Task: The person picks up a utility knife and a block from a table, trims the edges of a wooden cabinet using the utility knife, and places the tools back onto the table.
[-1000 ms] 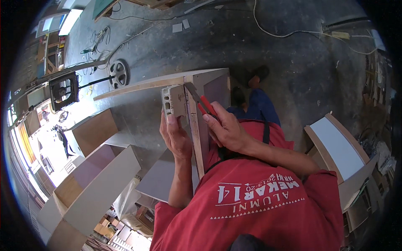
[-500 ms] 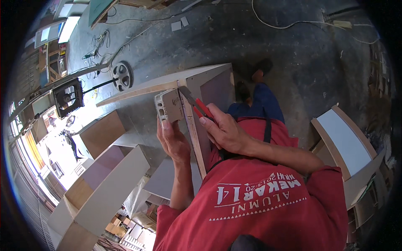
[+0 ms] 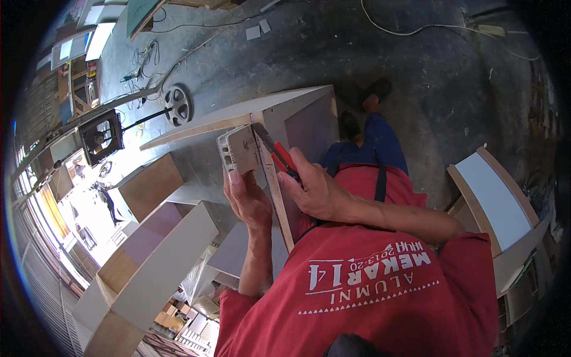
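Observation:
My left hand [image 3: 248, 202] grips a pale box-shaped block [image 3: 241, 152] from below, its fingers partly hidden behind it. Oval openings run along the block's left side. It is held up against the raw wooden edge of a grey panelled cabinet [image 3: 297, 119] in front of me. My right hand [image 3: 318, 187] is closed on a red-and-black-handled tool [image 3: 282, 156] with a flat grey end. That grey end reaches the cabinet's top corner, just right of the block. I cannot make out the tool's exact kind.
A pedestal fan [image 3: 100, 137] with a round base stands at the left. Several open cabinet boxes [image 3: 166, 262] lie at the lower left. A curved white-and-wood panel piece [image 3: 493, 196] is at the right. A pale cable [image 3: 404, 28] crosses the concrete floor.
My right hand and the red-handled tool have tilted slightly, the handle now steeper. The left hand still holds the block at the cabinet edge. The whole view has shifted a little.

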A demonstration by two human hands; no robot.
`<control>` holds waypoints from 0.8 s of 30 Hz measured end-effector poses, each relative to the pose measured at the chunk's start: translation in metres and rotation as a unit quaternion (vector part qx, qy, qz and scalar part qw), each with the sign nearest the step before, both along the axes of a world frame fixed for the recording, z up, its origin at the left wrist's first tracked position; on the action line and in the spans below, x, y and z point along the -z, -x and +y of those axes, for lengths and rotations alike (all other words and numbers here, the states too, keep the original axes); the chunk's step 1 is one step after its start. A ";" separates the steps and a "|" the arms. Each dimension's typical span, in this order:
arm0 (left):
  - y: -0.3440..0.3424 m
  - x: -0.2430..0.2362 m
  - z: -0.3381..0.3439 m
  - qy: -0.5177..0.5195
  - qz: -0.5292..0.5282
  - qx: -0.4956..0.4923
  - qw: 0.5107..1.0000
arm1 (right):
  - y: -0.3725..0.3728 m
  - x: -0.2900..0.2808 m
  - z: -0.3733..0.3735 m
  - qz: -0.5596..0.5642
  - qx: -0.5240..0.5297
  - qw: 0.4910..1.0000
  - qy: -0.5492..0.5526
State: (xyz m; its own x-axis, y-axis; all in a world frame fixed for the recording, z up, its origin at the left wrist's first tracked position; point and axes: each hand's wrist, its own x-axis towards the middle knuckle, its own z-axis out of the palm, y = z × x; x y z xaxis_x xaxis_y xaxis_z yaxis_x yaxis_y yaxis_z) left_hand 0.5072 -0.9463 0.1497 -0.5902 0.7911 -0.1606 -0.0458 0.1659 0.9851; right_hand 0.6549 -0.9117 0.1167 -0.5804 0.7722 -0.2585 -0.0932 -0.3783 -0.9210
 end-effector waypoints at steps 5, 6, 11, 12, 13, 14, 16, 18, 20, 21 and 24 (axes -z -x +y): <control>0.001 0.006 -0.004 0.000 -0.031 -0.035 0.999 | -0.006 -0.009 -0.004 -0.006 -0.001 1.000 -0.010; 0.001 0.007 -0.004 -0.003 -0.034 -0.039 0.999 | -0.011 -0.015 -0.007 -0.011 -0.028 0.999 0.022; 0.001 -0.004 0.003 0.014 0.077 0.081 0.994 | -0.029 -0.014 -0.005 -0.047 -0.086 0.995 -0.002; -0.003 -0.005 0.006 0.009 0.081 0.074 0.994 | -0.033 -0.017 -0.001 -0.066 -0.013 0.997 0.026; -0.003 -0.008 0.010 0.000 0.076 0.058 0.995 | -0.035 -0.020 0.006 -0.078 0.018 0.996 0.033; -0.002 -0.012 0.012 0.020 0.074 0.054 0.996 | -0.037 -0.021 0.012 -0.090 0.049 0.994 0.041; 0.007 -0.012 0.001 0.019 0.096 0.034 0.995 | -0.032 -0.019 0.035 -0.090 0.134 0.986 0.048; 0.017 -0.008 -0.014 -0.034 0.055 -0.025 0.998 | -0.031 -0.011 0.045 -0.147 0.092 0.985 -0.011; 0.028 -0.004 -0.034 -0.113 -0.006 -0.083 0.990 | -0.023 -0.013 0.051 -0.203 0.055 0.975 -0.068; 0.033 -0.005 -0.043 -0.151 -0.033 -0.093 0.984 | -0.013 -0.018 0.053 -0.204 0.065 0.973 -0.086; 0.031 -0.021 -0.057 -0.230 0.021 -0.182 0.956 | 0.026 -0.018 0.060 -0.233 0.097 0.944 -0.212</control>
